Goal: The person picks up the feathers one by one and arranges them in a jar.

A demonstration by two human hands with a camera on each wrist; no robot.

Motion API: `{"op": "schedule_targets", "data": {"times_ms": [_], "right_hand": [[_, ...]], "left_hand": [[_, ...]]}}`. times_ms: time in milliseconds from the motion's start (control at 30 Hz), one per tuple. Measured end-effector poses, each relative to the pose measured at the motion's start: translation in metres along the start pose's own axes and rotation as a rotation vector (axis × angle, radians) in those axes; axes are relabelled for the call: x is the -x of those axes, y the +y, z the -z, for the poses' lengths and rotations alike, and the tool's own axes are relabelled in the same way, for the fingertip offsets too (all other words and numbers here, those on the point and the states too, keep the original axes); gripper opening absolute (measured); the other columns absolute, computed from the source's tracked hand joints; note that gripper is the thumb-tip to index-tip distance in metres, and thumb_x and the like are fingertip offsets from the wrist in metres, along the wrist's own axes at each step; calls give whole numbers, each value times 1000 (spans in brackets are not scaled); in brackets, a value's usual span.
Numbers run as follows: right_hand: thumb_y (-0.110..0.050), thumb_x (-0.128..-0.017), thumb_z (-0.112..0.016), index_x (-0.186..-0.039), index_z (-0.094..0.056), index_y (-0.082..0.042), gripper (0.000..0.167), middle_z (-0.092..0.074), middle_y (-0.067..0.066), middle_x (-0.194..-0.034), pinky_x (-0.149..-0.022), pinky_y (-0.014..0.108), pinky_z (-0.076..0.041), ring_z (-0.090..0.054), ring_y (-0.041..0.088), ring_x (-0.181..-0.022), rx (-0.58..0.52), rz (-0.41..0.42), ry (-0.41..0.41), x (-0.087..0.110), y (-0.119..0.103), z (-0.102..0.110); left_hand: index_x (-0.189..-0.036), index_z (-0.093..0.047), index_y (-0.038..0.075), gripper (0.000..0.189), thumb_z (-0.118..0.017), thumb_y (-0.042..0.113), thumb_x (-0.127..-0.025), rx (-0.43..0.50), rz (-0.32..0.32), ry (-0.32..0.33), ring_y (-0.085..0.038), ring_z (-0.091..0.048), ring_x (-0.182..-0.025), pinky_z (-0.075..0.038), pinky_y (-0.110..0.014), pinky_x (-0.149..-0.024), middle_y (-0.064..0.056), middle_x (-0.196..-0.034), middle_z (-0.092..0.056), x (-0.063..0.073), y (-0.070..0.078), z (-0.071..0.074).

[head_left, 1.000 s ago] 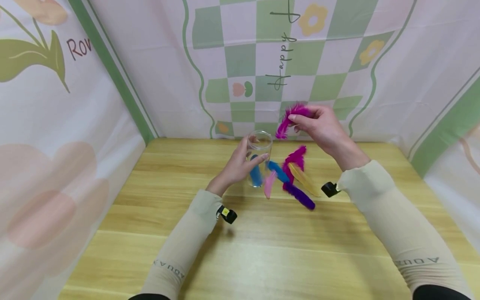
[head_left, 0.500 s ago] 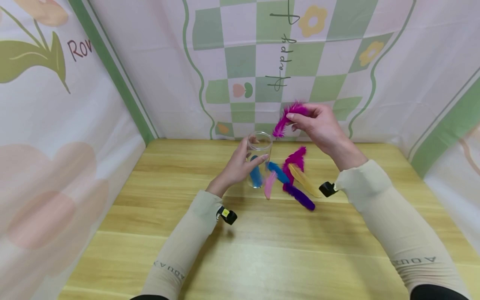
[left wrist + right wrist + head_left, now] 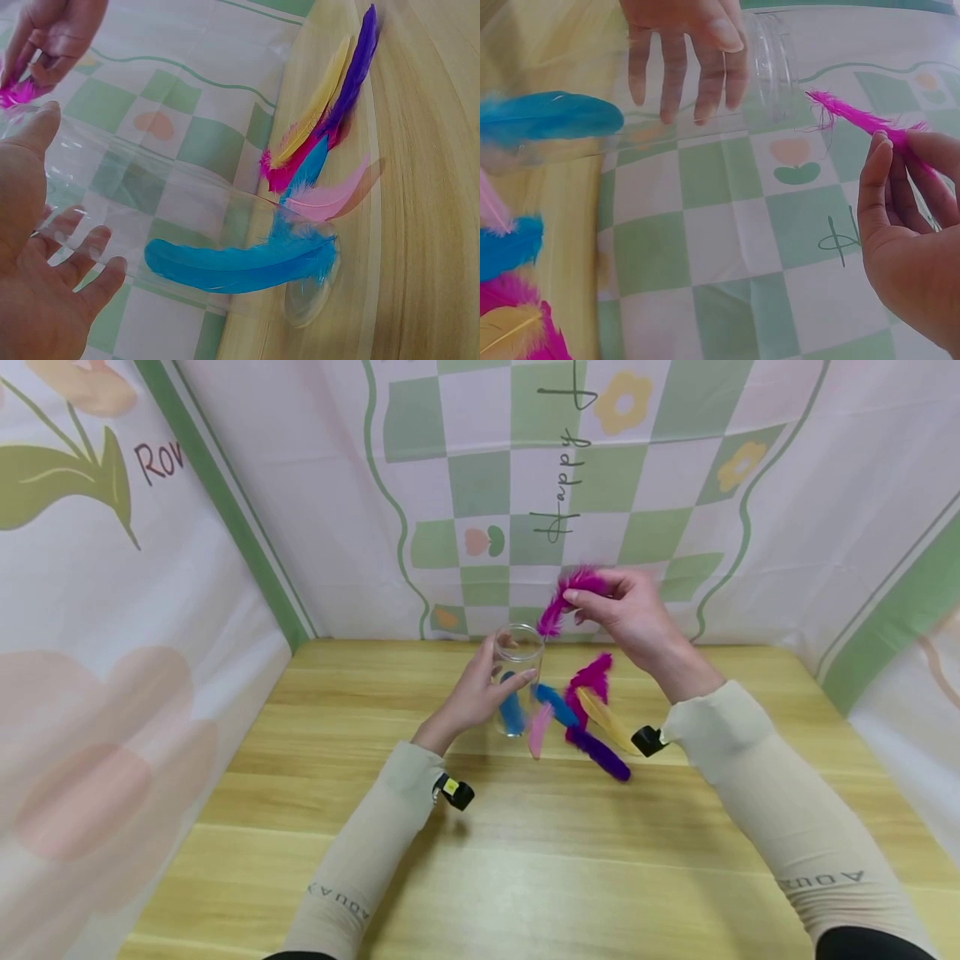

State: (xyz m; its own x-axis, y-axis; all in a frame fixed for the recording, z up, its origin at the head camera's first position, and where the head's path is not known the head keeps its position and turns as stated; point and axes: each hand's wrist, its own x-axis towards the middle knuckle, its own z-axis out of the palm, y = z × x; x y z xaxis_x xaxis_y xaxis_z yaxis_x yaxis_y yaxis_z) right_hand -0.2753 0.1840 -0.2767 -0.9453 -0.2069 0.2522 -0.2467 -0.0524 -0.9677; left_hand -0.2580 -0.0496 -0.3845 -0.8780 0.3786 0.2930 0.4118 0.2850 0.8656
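Note:
A clear plastic cup (image 3: 519, 652) stands upright on the table, and my left hand (image 3: 480, 681) grips it round its side. Inside the cup is one blue feather (image 3: 240, 266). Between thumb and fingers my right hand (image 3: 637, 618) pinches a magenta feather (image 3: 562, 602), whose lower tip hangs just beside the cup's rim at the right. In the right wrist view that tip is a little apart from the cup mouth (image 3: 776, 67).
Right of the cup lies a loose pile: another blue feather (image 3: 555, 703), a pink feather (image 3: 539, 731), a yellow feather (image 3: 606, 720), a purple feather (image 3: 600, 753) and magenta feathers (image 3: 594, 675). A patterned cloth (image 3: 480, 485) hangs behind the wooden table (image 3: 525, 860).
My right hand has moved left with the magenta feather, bringing its tip closer to the cup's rim. The left hand and cup have stayed in place.

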Motion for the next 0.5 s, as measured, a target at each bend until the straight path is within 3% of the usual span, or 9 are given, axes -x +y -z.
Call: {"op": "schedule_targets", "data": {"times_ms": [167,500], "right_hand": [[-15,-93,-78,-100,-77,1,18,-74,5,-90,-70,27,-59,-64,22,-72,56,3,4,1,3,-1],[-8,-93,-76,-100,-76,6,16,-75,6,-88,-70,27,-60,-66,22,-69,34,55,-21,2,5,-3]], "left_hand": [[-155,-28,11,71,-67,35,-101,1,-2,-3,-30,-46,-138,-39,-52,-116,-14,-150,-43,1,-1,0],[-154,-29,13,70,-67,38,-100,5,0,0,-29,-46,-138,-39,-52,-116,-12,-150,-44,0,-2,0]]}}
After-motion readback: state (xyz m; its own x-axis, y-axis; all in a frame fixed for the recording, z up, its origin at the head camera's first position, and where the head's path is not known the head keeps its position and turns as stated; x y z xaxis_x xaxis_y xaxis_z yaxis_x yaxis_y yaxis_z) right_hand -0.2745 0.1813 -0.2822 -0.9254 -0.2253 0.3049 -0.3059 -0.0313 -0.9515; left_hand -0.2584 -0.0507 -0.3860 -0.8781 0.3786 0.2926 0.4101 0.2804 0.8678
